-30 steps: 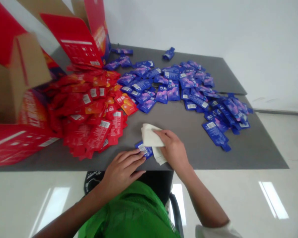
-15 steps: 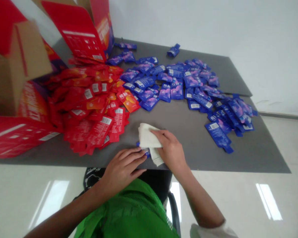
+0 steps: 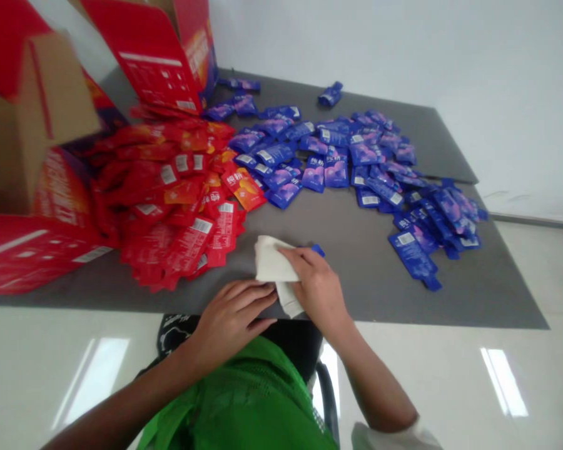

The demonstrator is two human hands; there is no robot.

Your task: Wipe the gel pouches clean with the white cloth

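My right hand (image 3: 315,287) presses a folded white cloth (image 3: 272,259) on the grey table top. A small corner of a blue sachet (image 3: 318,250) pokes out past its fingers, with the rest hidden under the hand and cloth. My left hand (image 3: 229,319) lies beside the cloth's lower edge, fingers together, and holds nothing I can see. Farther up, a spread of blue sachets (image 3: 356,162) lies to the right, and a heap of red sachets (image 3: 178,212) lies to the left.
An open red cardboard box (image 3: 154,56) lies on its side at the upper left, with red sachets spilling from it. The dark grey table top (image 3: 370,244) ends just beyond my hands. A green mesh garment (image 3: 234,406) and a chair show below it, above a glossy floor.
The blue sachet has gone from under my left hand to beneath my right hand, its corner now showing past the fingers. The cloth has shifted slightly left and up.
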